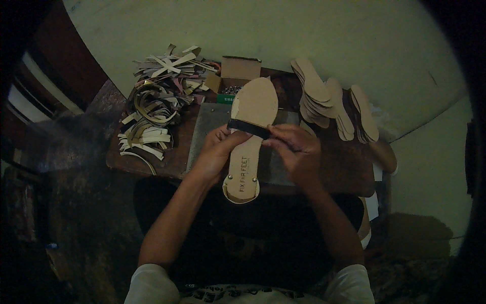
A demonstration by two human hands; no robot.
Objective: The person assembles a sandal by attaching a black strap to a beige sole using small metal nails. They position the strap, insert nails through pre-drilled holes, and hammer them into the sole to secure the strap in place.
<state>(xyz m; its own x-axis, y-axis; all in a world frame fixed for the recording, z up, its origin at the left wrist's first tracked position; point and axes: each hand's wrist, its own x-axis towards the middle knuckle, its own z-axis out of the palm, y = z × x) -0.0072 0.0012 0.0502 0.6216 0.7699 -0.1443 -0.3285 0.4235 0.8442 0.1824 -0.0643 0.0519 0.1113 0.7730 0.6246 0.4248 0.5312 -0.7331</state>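
A tan insole [254, 104] is held up over the front of the table, its wide toe end pointing away from me. Across its middle lies a black strap [247, 127]. My left hand [221, 149] is closed on the insole's left edge, with the thumb lying over its face just under the strap. My right hand [296, 149] pinches the strap's right end at the opposite edge. Near me, a pale strip [241, 201] curves round the heel, with a round metal stud at each end. Printing runs along the heel half.
Cut strips [149, 114] lie heaped on the table's left side. An open box [240, 68] of small metal pieces stands behind the insole. Under my hands is a grey slab [202, 137]. Stacked insoles [316, 88] lie at right on the brown table [344, 172], against a pale wall.
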